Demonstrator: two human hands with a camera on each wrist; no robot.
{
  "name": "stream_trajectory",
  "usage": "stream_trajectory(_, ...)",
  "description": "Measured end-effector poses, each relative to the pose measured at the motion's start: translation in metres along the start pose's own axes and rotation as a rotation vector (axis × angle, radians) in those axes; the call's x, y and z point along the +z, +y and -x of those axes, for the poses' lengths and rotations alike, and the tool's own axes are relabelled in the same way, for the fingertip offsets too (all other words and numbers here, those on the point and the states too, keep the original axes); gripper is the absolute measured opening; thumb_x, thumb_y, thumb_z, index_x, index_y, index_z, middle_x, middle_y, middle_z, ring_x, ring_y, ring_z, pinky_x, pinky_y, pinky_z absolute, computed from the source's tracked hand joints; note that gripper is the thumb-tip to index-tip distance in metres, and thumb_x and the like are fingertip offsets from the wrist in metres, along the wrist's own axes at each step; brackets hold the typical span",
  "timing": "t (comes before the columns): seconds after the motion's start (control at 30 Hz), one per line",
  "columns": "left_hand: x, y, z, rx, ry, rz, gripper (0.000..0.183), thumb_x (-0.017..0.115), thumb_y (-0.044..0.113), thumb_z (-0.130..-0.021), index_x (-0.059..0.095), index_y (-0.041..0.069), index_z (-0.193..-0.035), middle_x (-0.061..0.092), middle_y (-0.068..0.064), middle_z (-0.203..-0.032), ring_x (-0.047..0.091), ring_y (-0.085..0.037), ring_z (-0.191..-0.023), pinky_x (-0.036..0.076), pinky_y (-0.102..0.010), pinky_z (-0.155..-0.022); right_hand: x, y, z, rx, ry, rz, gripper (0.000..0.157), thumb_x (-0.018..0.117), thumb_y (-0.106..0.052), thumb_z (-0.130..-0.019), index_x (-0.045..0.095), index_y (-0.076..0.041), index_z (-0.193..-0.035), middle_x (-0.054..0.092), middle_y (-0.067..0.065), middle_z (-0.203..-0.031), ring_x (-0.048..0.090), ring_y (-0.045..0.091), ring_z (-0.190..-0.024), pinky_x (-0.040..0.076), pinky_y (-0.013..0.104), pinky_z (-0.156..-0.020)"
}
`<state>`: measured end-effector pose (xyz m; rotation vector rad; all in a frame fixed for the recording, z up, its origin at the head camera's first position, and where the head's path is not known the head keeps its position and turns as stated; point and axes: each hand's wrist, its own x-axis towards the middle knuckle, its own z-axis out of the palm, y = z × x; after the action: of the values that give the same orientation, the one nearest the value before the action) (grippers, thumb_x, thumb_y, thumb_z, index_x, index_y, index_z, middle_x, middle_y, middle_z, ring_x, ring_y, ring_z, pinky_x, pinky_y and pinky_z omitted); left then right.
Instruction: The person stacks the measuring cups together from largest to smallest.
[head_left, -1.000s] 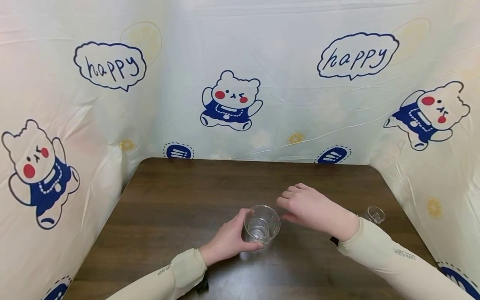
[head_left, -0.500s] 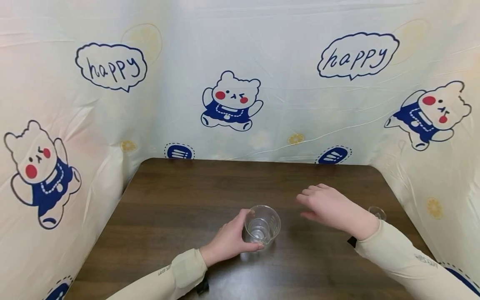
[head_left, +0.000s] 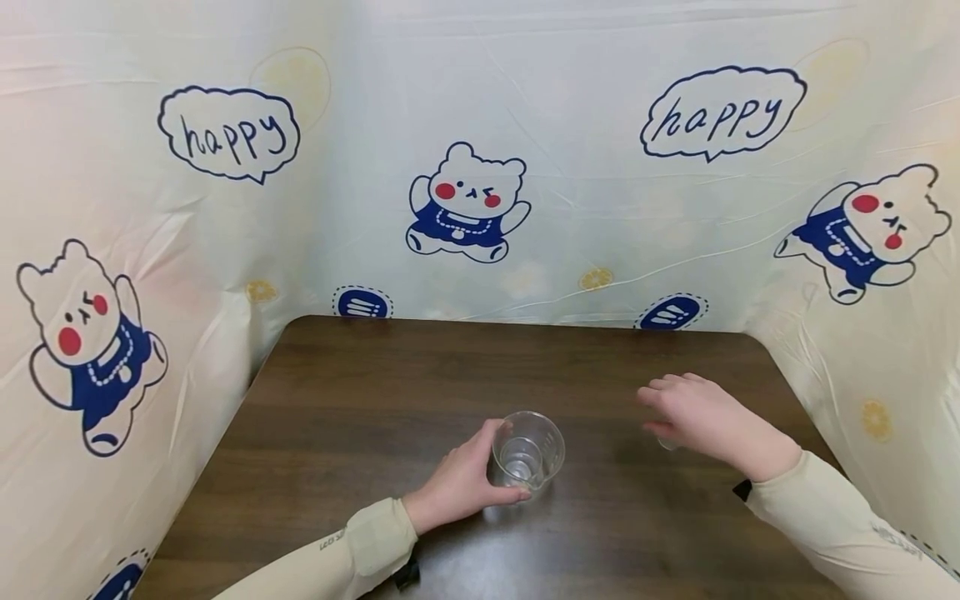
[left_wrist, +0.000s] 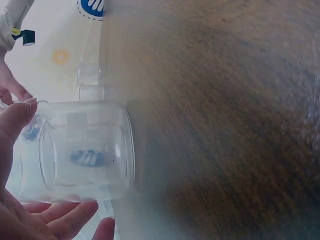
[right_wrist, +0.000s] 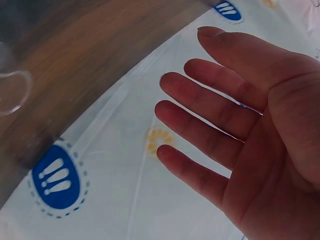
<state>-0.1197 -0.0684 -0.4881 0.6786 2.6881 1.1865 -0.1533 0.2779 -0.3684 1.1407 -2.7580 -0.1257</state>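
A large clear glass beaker (head_left: 553, 450) stands on the table, and my left hand (head_left: 455, 485) grips its side with thumb and fingers. Nested inside it is a smaller glass beaker (head_left: 520, 465), seen through the wall in the left wrist view too. My right hand (head_left: 701, 421) hovers over the right part of the table. In the right wrist view its fingers (right_wrist: 200, 127) are spread and fairly straight, with nothing between them. Below its thumb, part of a small glass vessel (head_left: 667, 443) peeks out, mostly hidden by the hand.
Two small clear glasses (left_wrist: 91, 92) show beyond the large beaker in the left wrist view. A glass rim (right_wrist: 27, 90) appears at the left of the right wrist view. The brown wooden table (head_left: 360, 383) is enclosed by a printed curtain (head_left: 585, 208).
My right hand has moved right, away from the large beaker. The small glass at far right has become hidden behind the right arm. The left hand keeps its grip.
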Motion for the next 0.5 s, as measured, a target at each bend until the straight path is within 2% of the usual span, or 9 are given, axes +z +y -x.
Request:
stream_trajectory(0.17,0.000,0.001,0.000,-0.005,-0.004,0.005,0.089,0.089,0.052,-0.077,0.044,0.017,-0.145,0.061,-0.003,-0.142,0.067,-0.023,-0.114,0.053,-0.045,-0.090,0.005,0.010,0.009,0.036,-0.031,-0.031,0.032,0.092,-0.016,-0.076,0.061,-0.018,-0.081,0.056,-0.009,-0.072,0.057,0.014,-0.066,0.048,0.036,-0.061)
stream_trajectory(0.5,-0.001,0.001,0.000,-0.015,-0.008,0.003,0.089,0.089,0.053,-0.077,0.044,0.017,-0.145,0.061,-0.003,-0.143,0.067,-0.023,-0.115,0.053,-0.046,-0.090,0.016,0.028,0.026,0.109,-0.068,-0.072,0.025,0.091,-0.017,-0.078,0.068,-0.015,-0.087,0.061,-0.006,-0.077,0.060,0.014,-0.067,0.051,0.036,-0.060)
